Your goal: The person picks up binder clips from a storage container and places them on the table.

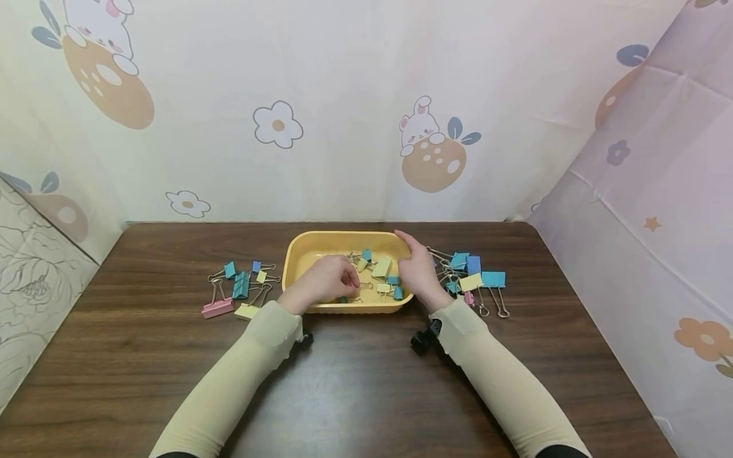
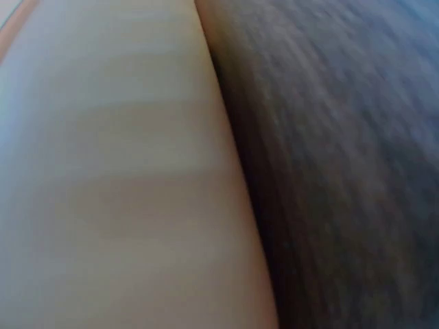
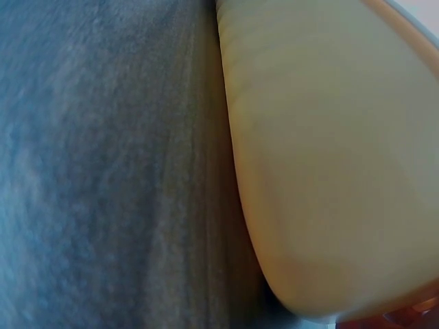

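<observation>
A yellow tray lies on the table with several binder clips inside, among them a pale yellow clip and a blue clip. My left hand reaches over its front left rim, and the fingertips pinch a small pink binder clip, mostly hidden by the fingers. At the tray's right end, my right hand grips the rim, thumb on the inner side. Each wrist view shows only a sleeve and blurred tabletop; neither hand appears there.
Left of the tray lie loose binder clips, including a pink one and a teal one. A denser group with a blue clip lies to the right, close by the right wrist. A patterned curtain hangs behind the wooden table.
</observation>
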`<state>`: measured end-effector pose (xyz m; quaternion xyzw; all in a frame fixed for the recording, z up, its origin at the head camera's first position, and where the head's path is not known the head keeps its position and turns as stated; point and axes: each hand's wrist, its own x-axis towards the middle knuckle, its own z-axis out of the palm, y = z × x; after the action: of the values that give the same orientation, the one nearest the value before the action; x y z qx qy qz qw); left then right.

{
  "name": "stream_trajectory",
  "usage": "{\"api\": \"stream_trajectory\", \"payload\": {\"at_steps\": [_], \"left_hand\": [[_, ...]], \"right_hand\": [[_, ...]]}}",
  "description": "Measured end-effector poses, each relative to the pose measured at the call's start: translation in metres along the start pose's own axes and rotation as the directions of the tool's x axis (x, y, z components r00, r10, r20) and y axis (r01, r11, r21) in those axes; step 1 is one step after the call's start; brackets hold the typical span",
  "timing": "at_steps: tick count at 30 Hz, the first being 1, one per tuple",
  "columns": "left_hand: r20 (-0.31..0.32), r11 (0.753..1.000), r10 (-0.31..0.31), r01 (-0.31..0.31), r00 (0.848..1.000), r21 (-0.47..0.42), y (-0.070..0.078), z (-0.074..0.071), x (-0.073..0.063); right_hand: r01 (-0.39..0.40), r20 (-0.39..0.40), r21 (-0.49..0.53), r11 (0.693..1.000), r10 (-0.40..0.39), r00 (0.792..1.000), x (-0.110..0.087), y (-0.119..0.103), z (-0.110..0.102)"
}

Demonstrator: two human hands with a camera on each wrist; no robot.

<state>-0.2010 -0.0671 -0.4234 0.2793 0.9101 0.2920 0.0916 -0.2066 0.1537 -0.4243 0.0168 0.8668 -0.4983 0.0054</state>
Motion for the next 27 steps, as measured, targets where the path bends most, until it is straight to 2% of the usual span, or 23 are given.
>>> {"api": "stream_trajectory", "payload": {"at_steps": [3, 8, 12, 16, 20, 23, 27], "left_hand": [[-0.013, 1.0, 0.004, -0.005, 1.0, -0.023, 0.002, -0.001, -0.002], [-0.056, 0.988, -0.005, -0.004, 0.998, -0.157, 0.002, -0.005, -0.005], [-0.114, 0.971, 0.045, -0.07, 0.992, -0.227, 0.0, -0.013, -0.009], [-0.167, 0.954, 0.105, -0.147, 0.98, -0.26, -0.003, -0.027, -0.018], [-0.199, 0.95, 0.115, -0.167, 0.973, -0.266, -0.008, -0.045, -0.033], [-0.224, 0.959, 0.086, -0.141, 0.971, -0.247, -0.014, -0.059, -0.049], [-0.281, 0.977, 0.047, -0.103, 0.958, -0.189, -0.024, -0.081, -0.077]], "right_hand": [[0.004, 0.002, 0.004, 1.0, -0.004, 1.0, 0.0, 0.001, 0.0], [0.022, 0.006, 0.007, 1.0, -0.022, 1.0, 0.0, 0.001, 0.0], [0.027, 0.011, 0.003, 1.0, -0.027, 1.0, 0.0, 0.001, -0.001], [0.023, 0.012, -0.014, 1.0, -0.023, 1.0, 0.0, 0.0, -0.001], [0.019, 0.021, -0.012, 1.0, -0.018, 1.0, 0.0, 0.0, -0.002], [0.015, 0.029, -0.008, 1.0, -0.015, 0.999, -0.001, 0.0, -0.002], [0.017, 0.026, -0.011, 1.0, -0.016, 1.0, -0.001, 0.0, -0.001]]}}
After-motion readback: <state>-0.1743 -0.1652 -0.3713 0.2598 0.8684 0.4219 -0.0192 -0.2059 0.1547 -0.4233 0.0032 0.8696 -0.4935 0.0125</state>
